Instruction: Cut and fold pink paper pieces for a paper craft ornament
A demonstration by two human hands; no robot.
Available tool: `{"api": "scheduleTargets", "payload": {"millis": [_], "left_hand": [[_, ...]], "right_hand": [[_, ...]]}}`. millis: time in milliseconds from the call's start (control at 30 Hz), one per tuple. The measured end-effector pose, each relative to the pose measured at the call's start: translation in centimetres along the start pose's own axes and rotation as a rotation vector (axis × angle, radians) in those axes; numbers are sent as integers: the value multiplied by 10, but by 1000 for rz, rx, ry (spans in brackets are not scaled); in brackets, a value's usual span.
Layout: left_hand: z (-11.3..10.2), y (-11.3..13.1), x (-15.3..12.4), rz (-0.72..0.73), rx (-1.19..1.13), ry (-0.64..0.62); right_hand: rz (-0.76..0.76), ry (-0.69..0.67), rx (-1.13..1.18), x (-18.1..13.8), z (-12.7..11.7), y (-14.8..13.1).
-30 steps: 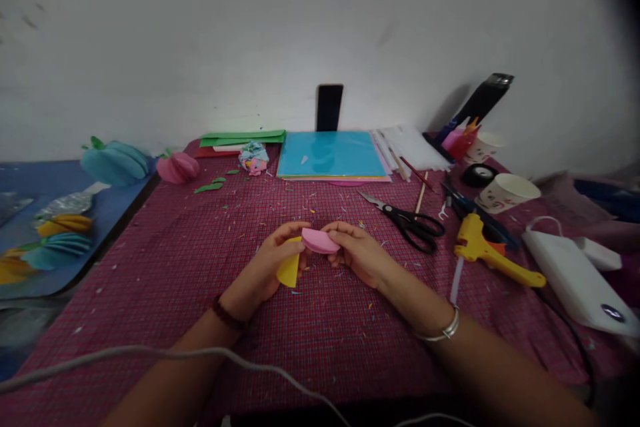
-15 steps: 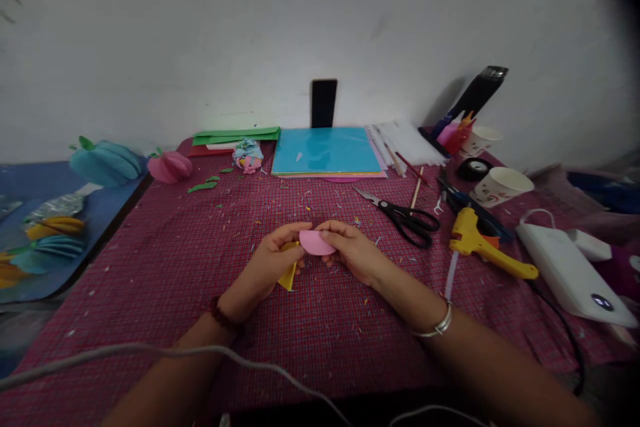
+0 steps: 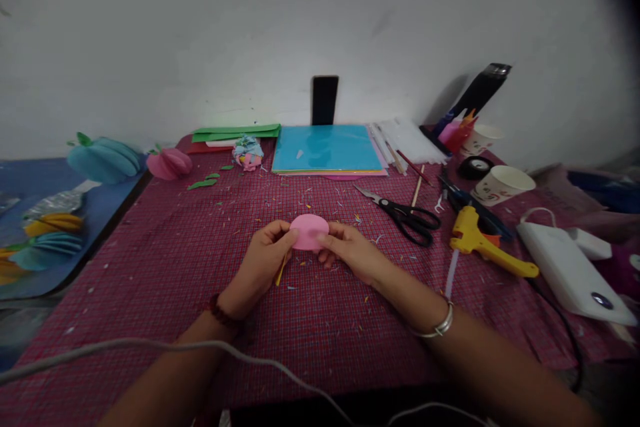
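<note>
Between my hands is a pink paper circle (image 3: pixel 309 230), facing me over the middle of the tablecloth. My left hand (image 3: pixel 270 250) pinches its left edge, thumb in front. A thin edge of yellow paper (image 3: pixel 281 271) sticks out below the left fingers, in the same grip. My right hand (image 3: pixel 347 250) grips the circle's lower right edge with the thumb in front. The fingers behind the paper are partly hidden.
Black-handled scissors (image 3: pixel 400 215) and a yellow glue gun (image 3: pixel 480 243) lie at right, beside a white power bank (image 3: pixel 570 267). Blue sheets (image 3: pixel 327 149) and a phone (image 3: pixel 325 100) are at the back. Paper pumpkins (image 3: pixel 105 160) sit far left. A white cable (image 3: pixel 200 348) crosses in front.
The pink paper, a half circle before, now shows as a full circle. The yellow paper has turned nearly edge-on under my left hand.
</note>
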State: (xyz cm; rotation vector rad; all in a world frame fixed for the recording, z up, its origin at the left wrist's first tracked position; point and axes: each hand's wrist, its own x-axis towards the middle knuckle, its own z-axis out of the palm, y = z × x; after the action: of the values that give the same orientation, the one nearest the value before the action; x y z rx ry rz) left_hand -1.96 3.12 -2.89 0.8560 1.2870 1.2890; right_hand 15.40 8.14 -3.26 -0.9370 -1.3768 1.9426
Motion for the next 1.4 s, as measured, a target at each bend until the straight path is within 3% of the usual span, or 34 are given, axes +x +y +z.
{"api": "scheduleTargets", "payload": {"millis": [267,500,733,967,1233,1400], "left_hand": [[8,8,-6,-82,-133,-31],[5,13,-7,-220,-238,-88],[0,15,-5,-260,-273,-101],[4,13,-7,-160,-140,-71],[7,12,-17,157,164,148],[7,13,-20,192,256,153]], "right_hand": [[-46,29,110,2,0,4],[-43,-118,263,1,-5,3],[-102,-200,159,-4,-5,-2],[-86,-197,190,-2,-3,1],[-81,-179,155,-2,-4,1],[-126,-191,147,-2,-2,-1]]}}
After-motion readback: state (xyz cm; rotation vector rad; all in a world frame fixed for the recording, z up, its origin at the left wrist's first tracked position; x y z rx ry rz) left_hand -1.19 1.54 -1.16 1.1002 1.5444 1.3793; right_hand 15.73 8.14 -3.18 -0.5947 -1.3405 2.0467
